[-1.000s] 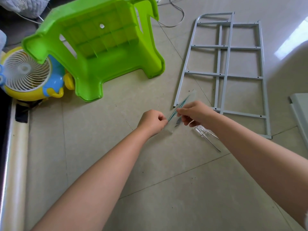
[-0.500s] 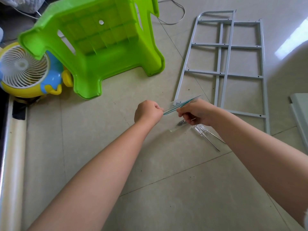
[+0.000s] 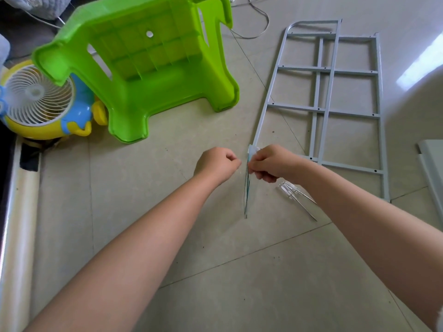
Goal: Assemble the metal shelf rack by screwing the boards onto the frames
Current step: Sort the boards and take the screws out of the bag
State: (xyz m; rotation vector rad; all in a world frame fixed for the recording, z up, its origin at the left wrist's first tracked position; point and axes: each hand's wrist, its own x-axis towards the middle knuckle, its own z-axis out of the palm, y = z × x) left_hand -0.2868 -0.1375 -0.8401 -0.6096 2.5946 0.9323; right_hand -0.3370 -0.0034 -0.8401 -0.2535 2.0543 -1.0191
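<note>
Soft, even daylight fills the scene — bright, without harsh contrast. A pale patch of glare (image 3: pixel 418 70) lies on the glossy beige tiled floor (image 3: pixel 215 271) at upper right, with a broad dim shadow spreading below it. The forearms cast only faint shadows. Wide-angle distortion bows the edges — the grey metal ladder-shaped frame (image 3: pixel 323 104) looks slightly curved. Focus is fairly sharp throughout.

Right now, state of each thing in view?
left hand: fist, apart from bag
right hand: pinches bag top
plastic bag: hangs edge-on, tip near floor
metal frame: flat on floor, no boards
green stool: tipped over
fan: blades look still
</note>
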